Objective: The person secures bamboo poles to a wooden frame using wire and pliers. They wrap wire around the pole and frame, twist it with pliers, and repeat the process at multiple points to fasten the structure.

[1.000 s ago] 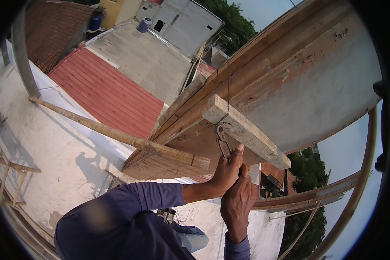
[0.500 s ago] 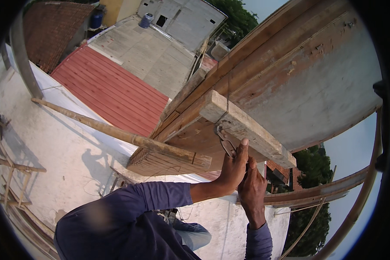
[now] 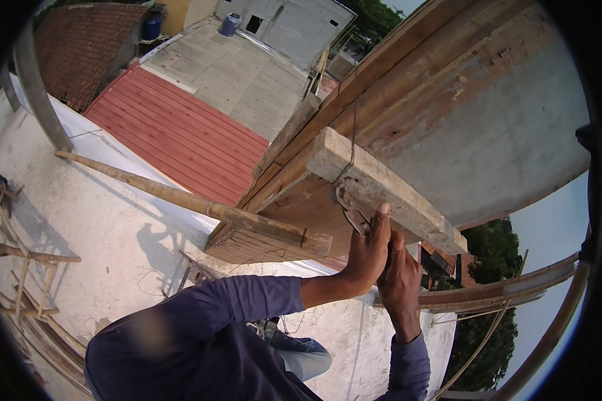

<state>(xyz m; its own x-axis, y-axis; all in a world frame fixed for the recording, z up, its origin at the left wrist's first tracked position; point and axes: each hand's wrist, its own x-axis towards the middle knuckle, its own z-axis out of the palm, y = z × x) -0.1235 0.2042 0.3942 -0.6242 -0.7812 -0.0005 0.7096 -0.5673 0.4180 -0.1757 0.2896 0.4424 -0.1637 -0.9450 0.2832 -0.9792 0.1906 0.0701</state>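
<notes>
Wire, a thin dark one, is what I work on: it passes over the near end of a short, pale wooden bar, against the underside of the big boarded form. I judge that I am at the tightening step, with the head of a pincer-like tool set at the lower part of this wire, just below the bar. In my opinion, the next move calls for a firm grip and a measured twist, because too much force could break the wire.

My left hand is closed around the tool near its head, with the thumb straight and pointing up beside the bar. My right hand is just beside it, also closed, and seems to hold the handle; the fingers hide most of it, so how far the handles are apart I cannot tell.
</notes>
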